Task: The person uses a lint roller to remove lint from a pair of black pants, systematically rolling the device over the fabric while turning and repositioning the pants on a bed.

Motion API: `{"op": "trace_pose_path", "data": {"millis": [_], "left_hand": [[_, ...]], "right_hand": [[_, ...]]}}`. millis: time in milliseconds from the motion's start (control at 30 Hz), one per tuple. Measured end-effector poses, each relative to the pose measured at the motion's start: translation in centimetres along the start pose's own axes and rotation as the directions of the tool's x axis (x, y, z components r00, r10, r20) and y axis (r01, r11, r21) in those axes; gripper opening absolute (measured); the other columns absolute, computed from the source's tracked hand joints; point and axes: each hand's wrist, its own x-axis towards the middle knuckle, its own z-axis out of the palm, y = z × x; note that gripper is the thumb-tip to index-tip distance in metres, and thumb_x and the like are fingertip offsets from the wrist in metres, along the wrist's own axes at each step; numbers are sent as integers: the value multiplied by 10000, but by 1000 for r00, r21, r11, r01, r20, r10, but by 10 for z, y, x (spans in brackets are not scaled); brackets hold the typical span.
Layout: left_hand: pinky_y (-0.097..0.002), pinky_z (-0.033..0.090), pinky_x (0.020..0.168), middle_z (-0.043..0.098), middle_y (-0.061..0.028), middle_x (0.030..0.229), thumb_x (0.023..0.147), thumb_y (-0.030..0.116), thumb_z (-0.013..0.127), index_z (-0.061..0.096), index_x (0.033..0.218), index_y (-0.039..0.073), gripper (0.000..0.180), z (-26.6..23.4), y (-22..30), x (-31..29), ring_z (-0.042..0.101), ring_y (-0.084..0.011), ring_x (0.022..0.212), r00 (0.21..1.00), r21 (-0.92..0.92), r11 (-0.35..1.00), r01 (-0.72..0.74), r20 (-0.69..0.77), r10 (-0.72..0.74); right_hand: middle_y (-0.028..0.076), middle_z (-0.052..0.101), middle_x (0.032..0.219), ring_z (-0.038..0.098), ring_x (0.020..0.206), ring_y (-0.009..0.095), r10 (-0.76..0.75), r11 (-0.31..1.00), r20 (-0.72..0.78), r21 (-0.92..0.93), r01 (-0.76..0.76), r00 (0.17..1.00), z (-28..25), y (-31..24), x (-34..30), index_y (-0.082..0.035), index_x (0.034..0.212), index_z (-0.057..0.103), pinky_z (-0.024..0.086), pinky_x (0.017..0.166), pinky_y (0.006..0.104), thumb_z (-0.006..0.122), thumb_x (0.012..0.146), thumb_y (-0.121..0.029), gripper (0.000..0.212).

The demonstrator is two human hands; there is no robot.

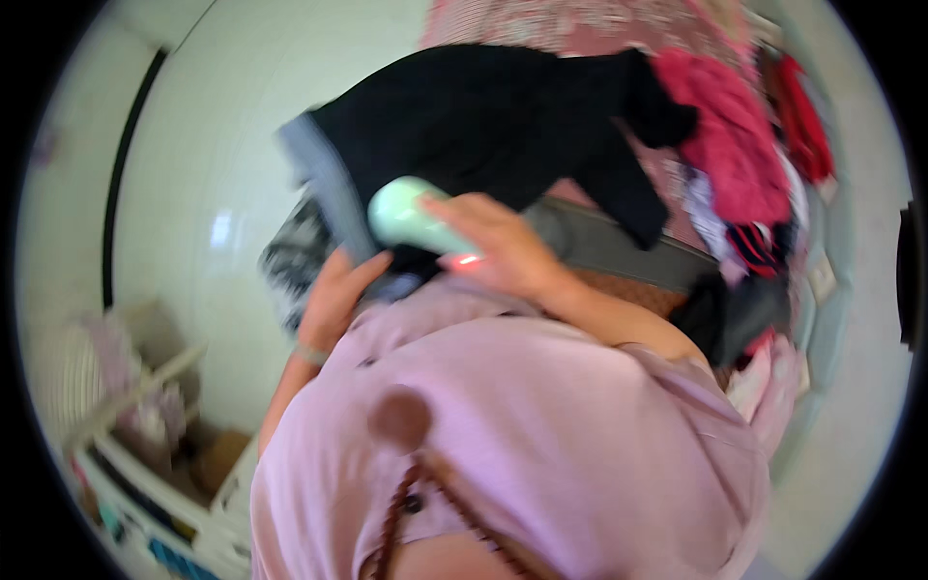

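A black garment point(464, 116) with a grey band point(333, 179) along its left edge lies spread out in front of me. My right hand point(498, 242) is wrapped round a mint-green handheld fabric shaver point(401, 208), with a round head and a small red light by my fingers. The shaver's head is over the garment near the grey band; whether it touches the cloth I cannot tell. My left hand point(333, 290) pinches the near end of the grey band between thumb and fingers. Below the band hangs a grey and black patterned cloth point(290, 256).
A pink patterned bed cover point(580, 24) spreads beneath the garment. To the right are a bright pink cloth point(730, 135), a red cloth point(802, 116) and dark clothes point(739, 314). A white piece of furniture with open drawers point(193, 503) stands at the lower left.
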Motion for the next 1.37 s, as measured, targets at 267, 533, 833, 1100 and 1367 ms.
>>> {"op": "trace_pose_path", "data": {"millis": [267, 533, 833, 1100, 1367], "left_hand": [[-347, 451, 1089, 595, -108, 1420, 978, 2, 613, 477, 1485, -38, 526, -2, -8, 13, 581, -198, 1258, 999, -96, 995, -7, 32, 11], [-337, 491, 1026, 648, -77, 1321, 994, 27, 630, 535, 1422, -8, 440, 4, -4, 11, 622, -174, 1160, 996, -161, 985, -63, -67, 53], [-364, 483, 1042, 636, -94, 1353, 1041, 191, 640, 546, 1413, 24, 418, -17, -4, 1, 605, -204, 1214, 976, -76, 984, -163, -156, 149], [-404, 453, 1100, 610, -120, 1411, 1039, 208, 646, 532, 1447, 35, 458, -14, -8, 12, 582, -246, 1275, 973, -281, 935, -217, -143, 183], [-336, 443, 949, 653, -87, 1175, 973, 238, 692, 606, 1259, 34, 362, -59, -24, -54, 570, -194, 1073, 962, 271, 962, -23, -258, 95]], "right_hand": [[142, 627, 1122, 644, 1008, 354, 129, 980, -184, -124, -153, 975, -29, 46, -27, -210, 1528, 497, 537, 874, 430, 786, 778, -50, 820], [178, 659, 1111, 649, 1026, 376, 188, 981, -424, 32, -193, 886, -3, 39, -30, -106, 1493, 526, 533, 911, 425, 766, 760, -75, 772], [155, 642, 1079, 660, 973, 372, 83, 994, -258, -47, -98, 963, -5, 35, -17, -206, 1546, 484, 544, 870, 422, 761, 783, -92, 819], [161, 634, 1038, 650, 963, 381, 140, 988, -402, -1, -154, 905, -8, 41, -39, -178, 1522, 506, 537, 853, 447, 748, 760, -49, 810], [217, 616, 1394, 639, 1199, 372, -214, 939, -180, 234, 253, 960, 51, 34, -3, -153, 1528, 498, 516, 1044, 419, 733, 781, -4, 797]]}}
